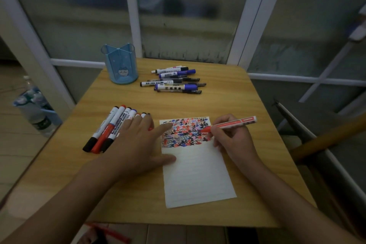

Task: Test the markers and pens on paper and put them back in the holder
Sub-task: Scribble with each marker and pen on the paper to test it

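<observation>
Dim, murky indoor light; soft focus, wide-angle bending at the edges, dark corners.

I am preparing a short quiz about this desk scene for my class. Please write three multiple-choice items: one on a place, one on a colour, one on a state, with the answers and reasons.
1. Where does the blue holder stand on the table?
A. far left corner
B. near right corner
C. on the paper

2. What colour is the marker in the right hand?
A. green
B. red
C. yellow

3. What is the left hand doing?
A. lifting the holder
B. gripping a pen cap
C. lying flat, fingers spread

Answers:
1. A, since it stands at the far left of the table, behind the near group of markers.
2. B, since its barrel and tip are red, with the tip on the scribbled part of the paper.
3. C, since its straight fingers lie across the near markers and the paper's edge.
</observation>
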`<state>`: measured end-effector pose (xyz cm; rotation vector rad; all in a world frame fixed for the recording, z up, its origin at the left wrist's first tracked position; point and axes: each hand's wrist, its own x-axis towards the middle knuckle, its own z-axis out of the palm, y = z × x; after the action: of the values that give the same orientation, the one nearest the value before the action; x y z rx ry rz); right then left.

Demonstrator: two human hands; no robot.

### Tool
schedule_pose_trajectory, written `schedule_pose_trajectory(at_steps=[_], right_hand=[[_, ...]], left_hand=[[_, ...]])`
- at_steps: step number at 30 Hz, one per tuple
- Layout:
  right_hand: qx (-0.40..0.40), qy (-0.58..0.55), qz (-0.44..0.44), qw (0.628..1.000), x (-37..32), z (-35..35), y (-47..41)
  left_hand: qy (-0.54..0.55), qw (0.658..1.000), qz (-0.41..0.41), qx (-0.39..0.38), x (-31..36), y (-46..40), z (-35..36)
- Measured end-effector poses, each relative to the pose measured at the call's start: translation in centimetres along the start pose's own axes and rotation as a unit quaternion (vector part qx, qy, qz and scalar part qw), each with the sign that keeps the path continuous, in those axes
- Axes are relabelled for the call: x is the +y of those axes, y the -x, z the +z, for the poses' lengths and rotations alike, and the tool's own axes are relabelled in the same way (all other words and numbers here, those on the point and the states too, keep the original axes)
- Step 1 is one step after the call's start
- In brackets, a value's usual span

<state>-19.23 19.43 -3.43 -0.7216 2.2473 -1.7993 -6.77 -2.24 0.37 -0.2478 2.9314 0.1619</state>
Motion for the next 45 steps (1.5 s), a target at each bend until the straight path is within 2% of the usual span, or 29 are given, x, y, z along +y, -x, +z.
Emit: schedule_pose_trajectory(at_steps=[4, 8, 11, 15, 17, 26, 37, 41, 45], right_hand=[[-0.013, -0.011, 0.005, 1.0, -0.6, -0.3, 0.0], [-0.028, -0.041, 0.029, 0.998, -1.3, -0.2, 0.0], [-0.055, -0.093, 0.051, 0.993, -1.8, 0.2, 0.3], [-0.078, -0.13, 0.062, 0.986, -2.4, 0.7, 0.7], [-0.084, -0.148, 0.066, 0.983, -2.5, 1.0, 0.7], [-0.083, -0.183, 0.092, 0.975, -2.6, 1.4, 0.8], [-0.113, -0.167, 0.081, 0.976, -2.9, 2.3, 1.0], [-0.112, -0.166, 0.076, 0.977, -3.0, 2.4, 1.0], [-0.111, -0.158, 0.061, 0.979, -3.1, 2.7, 0.8]], left_hand=[[0.069, 0.992, 0.037, 0.094, -0.1, 0.0, 0.0], [0.093, 0.988, 0.061, 0.105, 0.4, -0.6, -0.4], [0.164, 0.975, 0.093, 0.117, 0.9, -0.5, -0.8], [0.224, 0.952, 0.104, 0.18, 0.7, -0.3, -0.3], [0.241, 0.947, 0.102, 0.186, 0.5, -0.4, -0.1], [0.256, 0.946, 0.102, 0.169, 1.1, 0.0, -0.4], [0.263, 0.941, 0.119, 0.175, 1.7, 0.4, -0.5], [0.224, 0.952, 0.066, 0.198, 1.6, 0.2, -0.4], [0.208, 0.957, 0.048, 0.198, 1.9, 0.1, -0.2]])
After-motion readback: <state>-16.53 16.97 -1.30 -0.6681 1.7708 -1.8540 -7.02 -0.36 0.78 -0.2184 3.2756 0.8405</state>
